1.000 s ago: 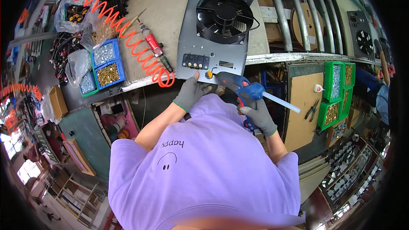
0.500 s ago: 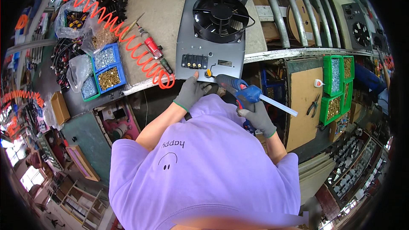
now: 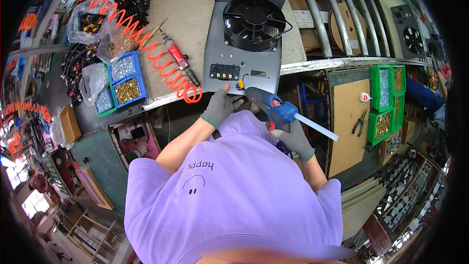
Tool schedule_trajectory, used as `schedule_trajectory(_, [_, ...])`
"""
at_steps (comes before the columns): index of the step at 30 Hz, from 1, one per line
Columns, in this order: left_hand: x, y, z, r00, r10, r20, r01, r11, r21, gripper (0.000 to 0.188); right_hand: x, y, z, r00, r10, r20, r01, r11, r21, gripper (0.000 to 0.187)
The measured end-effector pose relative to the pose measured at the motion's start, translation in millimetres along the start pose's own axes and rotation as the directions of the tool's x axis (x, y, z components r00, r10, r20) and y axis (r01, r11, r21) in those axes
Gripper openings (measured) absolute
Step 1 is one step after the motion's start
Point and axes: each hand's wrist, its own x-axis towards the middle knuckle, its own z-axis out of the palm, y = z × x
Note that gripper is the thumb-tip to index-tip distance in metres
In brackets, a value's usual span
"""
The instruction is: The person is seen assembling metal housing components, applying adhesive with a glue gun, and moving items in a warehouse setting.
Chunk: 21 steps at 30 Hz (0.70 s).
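Observation:
A grey metal panel (image 3: 219,39) lies over the front edge of the bench, carrying a black round fan (image 3: 255,23) and a black terminal block (image 3: 224,72). My left hand (image 3: 218,107), in a grey glove, grips the panel's near edge, one fingertip on top and the other fingers partly hidden. In my gloved right hand (image 3: 294,141) is a blue glue gun (image 3: 281,111), its clear glue stick (image 3: 317,127) jutting out of the back. The gun's nozzle points at the panel's near edge, close to a small yellow part (image 3: 240,84) on a black wire.
Left of the panel lie a red air screwdriver (image 3: 175,55) and its coiled orange hose (image 3: 168,79). Blue bins (image 3: 128,88) of screws stand farther left. To the right are metal rails (image 3: 317,14), green bins (image 3: 382,110), pliers (image 3: 360,122) and a small white bottle (image 3: 365,97).
The back of the glue gun has dropped slightly with my right hand, and its glue stick sits lower. My left hand stays on the panel's edge.

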Motion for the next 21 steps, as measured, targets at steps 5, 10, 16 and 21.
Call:
schedule_trajectory(5, [-3.4, 1.1, 1.2, 0.997, 0.007, 0.072, -0.007, 1.0, 0.003, 0.041, -9.3, -22.2, 5.3, 0.999, 0.011, 0.03, -0.008, 0.995, -0.096, 0.054])
schedule_trajectory(10, [-2.9, -1.5, 3.3, 1.0, 0.011, 0.011, -0.011, 0.999, -0.034, 0.052, -12.6, -50.3, 34.5, 1.0, -0.025, 0.003, 0.022, 0.818, -0.574, 0.044])
schedule_trajectory(16, [-0.4, -10.4, -1.1, 0.983, 0.054, 0.174, -0.033, 0.992, -0.119, 0.065, -0.3, -51.7, 66.7, 0.988, -0.152, 0.035, 0.114, 0.544, -0.831, 0.053])
schedule_trajectory(21, [-4.9, -12.2, -7.7, 0.941, -0.056, 0.333, 0.132, 0.969, -0.211, 0.058, 3.6, -28.7, 89.2, 0.966, -0.247, 0.072, 0.143, 0.281, -0.949, 0.063])
